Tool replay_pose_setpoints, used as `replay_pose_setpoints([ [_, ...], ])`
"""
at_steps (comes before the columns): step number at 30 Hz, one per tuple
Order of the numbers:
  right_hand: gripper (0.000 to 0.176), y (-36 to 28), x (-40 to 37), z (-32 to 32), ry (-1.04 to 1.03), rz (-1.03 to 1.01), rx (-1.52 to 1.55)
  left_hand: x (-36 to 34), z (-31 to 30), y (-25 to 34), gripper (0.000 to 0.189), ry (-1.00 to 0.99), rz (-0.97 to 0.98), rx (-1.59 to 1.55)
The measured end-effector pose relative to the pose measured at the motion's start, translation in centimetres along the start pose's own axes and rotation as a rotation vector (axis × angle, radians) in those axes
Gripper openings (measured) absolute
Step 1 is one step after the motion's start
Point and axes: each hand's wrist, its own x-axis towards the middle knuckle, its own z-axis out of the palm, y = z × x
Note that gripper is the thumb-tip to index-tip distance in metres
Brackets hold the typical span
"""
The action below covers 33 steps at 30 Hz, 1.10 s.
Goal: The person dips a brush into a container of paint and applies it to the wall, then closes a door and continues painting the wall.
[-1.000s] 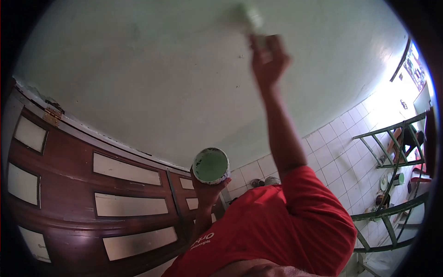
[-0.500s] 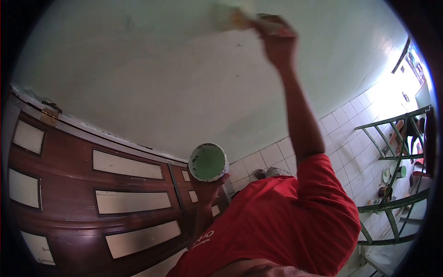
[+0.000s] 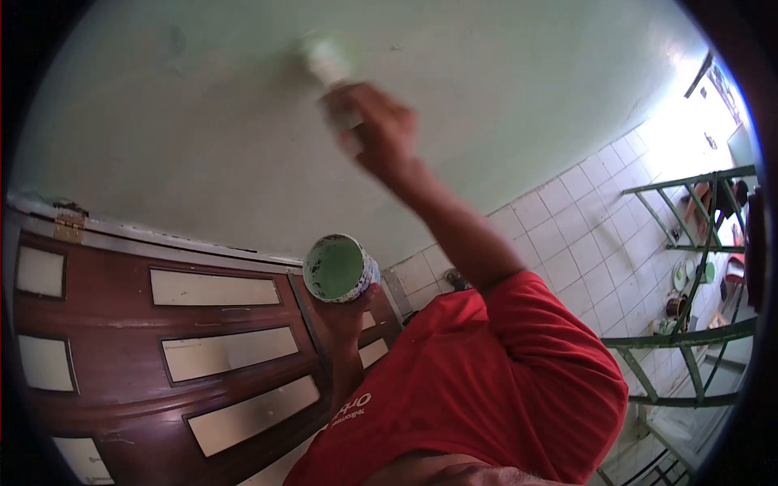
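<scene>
My right hand (image 3: 377, 130) is closed round the handle of a paintbrush (image 3: 327, 63), whose blurred pale head is at the green wall (image 3: 243, 121). Lower down, my left hand (image 3: 344, 312) grips a round tub (image 3: 340, 269) from below and the side. Green paint shows inside the tub, and its rim is smeared. The tub is tilted, its mouth facing my view.
A brown door (image 3: 121, 340) with pale panels stands at the left, hinged near the wall. White floor tiles (image 3: 559, 235) run along the wall's foot. On the right are a green metal frame (image 3: 689, 340), a green pot (image 3: 707, 273) and another person (image 3: 702, 202).
My right hand and the brush have moved left and somewhat down across the wall. The tub in my left hand has shifted slightly left and up, and tilted differently.
</scene>
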Motion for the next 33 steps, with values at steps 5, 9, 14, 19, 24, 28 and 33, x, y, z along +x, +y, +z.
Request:
replay_pose_setpoints([
  [5,0.013,-3.3,0.6,0.3,-0.248,0.204,0.491,0.8,0.7,0.5,0.092,-0.044,-0.029,-0.02],
  [9,0.025,9.7,2.2,-5.2,-0.031,-0.009,0.032,0.6,0.6,0.8,0.087,-0.005,-0.021,-0.068],
  [14,0.007,16.0,7.6,-17.2,0.243,0.157,-0.252,0.4,-0.1,1.1,0.085,-0.009,-0.015,-0.034],
  [19,0.01,16.2,5.5,-14.8,0.417,0.149,-0.376,0.6,-0.1,1.3,0.085,-0.004,-0.04,0.018],
  [24,0.026,3.8,-1.1,-3.5,0.128,-0.065,-0.011,1.6,1.1,1.3,0.086,0.024,-0.045,-0.047],
  [28,0.025,-3.2,-3.2,0.8,-0.153,0.088,0.198,1.8,1.7,1.5,0.086,0.037,0.001,-0.017],
  [33,0.018,2.2,-1.1,-2.2,-0.127,0.331,0.383,1.3,2.1,1.8,0.086,0.026,-0.062,-0.082],
])
